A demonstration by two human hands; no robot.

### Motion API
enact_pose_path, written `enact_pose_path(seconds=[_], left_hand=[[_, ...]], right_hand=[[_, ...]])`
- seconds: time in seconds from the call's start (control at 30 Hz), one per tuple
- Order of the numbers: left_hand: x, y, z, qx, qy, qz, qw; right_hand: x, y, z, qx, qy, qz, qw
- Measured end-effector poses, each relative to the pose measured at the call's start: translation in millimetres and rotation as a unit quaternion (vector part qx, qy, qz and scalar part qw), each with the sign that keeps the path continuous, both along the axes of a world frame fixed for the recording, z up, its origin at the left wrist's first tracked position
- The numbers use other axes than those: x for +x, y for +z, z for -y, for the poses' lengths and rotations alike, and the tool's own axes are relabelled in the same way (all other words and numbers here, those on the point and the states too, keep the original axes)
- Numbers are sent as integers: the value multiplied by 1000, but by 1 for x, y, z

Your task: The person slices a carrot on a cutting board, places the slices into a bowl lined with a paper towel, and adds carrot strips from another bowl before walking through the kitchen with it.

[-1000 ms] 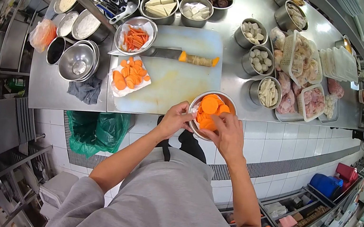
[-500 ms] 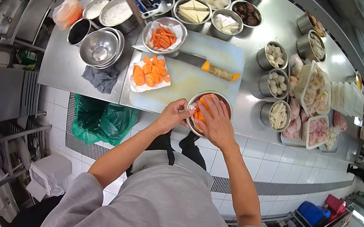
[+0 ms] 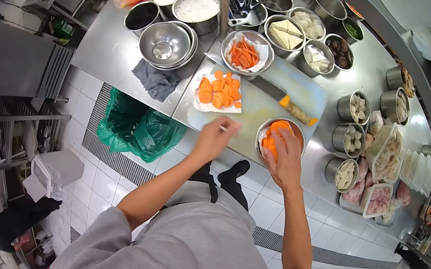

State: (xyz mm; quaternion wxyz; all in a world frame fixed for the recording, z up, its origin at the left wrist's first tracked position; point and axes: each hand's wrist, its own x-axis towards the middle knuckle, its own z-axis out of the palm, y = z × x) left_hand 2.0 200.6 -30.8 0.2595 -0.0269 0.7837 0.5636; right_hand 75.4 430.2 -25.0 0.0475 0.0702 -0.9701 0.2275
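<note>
My right hand [image 3: 285, 160] reaches over a metal bowl [image 3: 303, 140] at the cutting board's near edge, fingers spread on orange carrot slices [image 3: 273, 141] inside it. White paper shows at the bowl's left side. My left hand [image 3: 214, 139] is apart from the bowl, over the board's front edge. Its fingers are smeared by motion, with a small pale spot among them that I cannot make out. Beyond it, round carrot slices [image 3: 220, 91] lie on a white paper towel [image 3: 206, 104]. A knife [image 3: 263, 86] rests across the cutting board [image 3: 251, 106].
A paper-lined bowl of carrot strips [image 3: 244, 54] stands behind the board. Stacked metal bowls [image 3: 165, 45] and a grey cloth [image 3: 155, 80] are at left. Metal containers [image 3: 347, 139] and trays of raw meat [image 3: 378, 200] stand at right. A green-bagged bin [image 3: 139, 127] is below the table.
My left hand has come off the bowl and moved left towards the carrot slices on the paper towel. My right hand stays at the bowl, its fingers lifted somewhat. The camera view has turned.
</note>
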Motion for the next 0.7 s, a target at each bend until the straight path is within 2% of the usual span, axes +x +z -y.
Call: enact_pose_path(seconds=[0.03,0.07,0.13,0.2,0.27,0.3,0.37,0.47,0.63,0.7], left_hand=[[-5,-8,20,-28,53,-55,997],[-11,-21,38,-56,103,-109,987],[-39,-45,62,-64,184,-232,953],[-70,-65,65,-85,188,-260,943],[-98,-84,64,-101,188,-289,933],[-108,-94,60,-127,158,-288,936],[-116,-99,52,-144,122,-288,939],[-119,-102,37,-129,128,-272,945],[-123,-96,32,-133,104,-297,940],[-122,-97,35,-132,66,-311,939]], right_hand=[[-5,3,9,-55,-31,-34,997],[-15,5,21,-57,-30,-34,997],[-53,4,49,-117,-83,2,990],[-93,-19,71,-154,-120,32,980],[-130,-57,86,-147,-165,-4,975],[-144,-58,92,-144,-166,-5,976],[-162,-61,103,-129,-251,96,954],[-168,-69,111,-181,-281,95,938],[-164,-77,102,-215,-246,81,942],[-162,-73,101,-226,-234,77,943]])
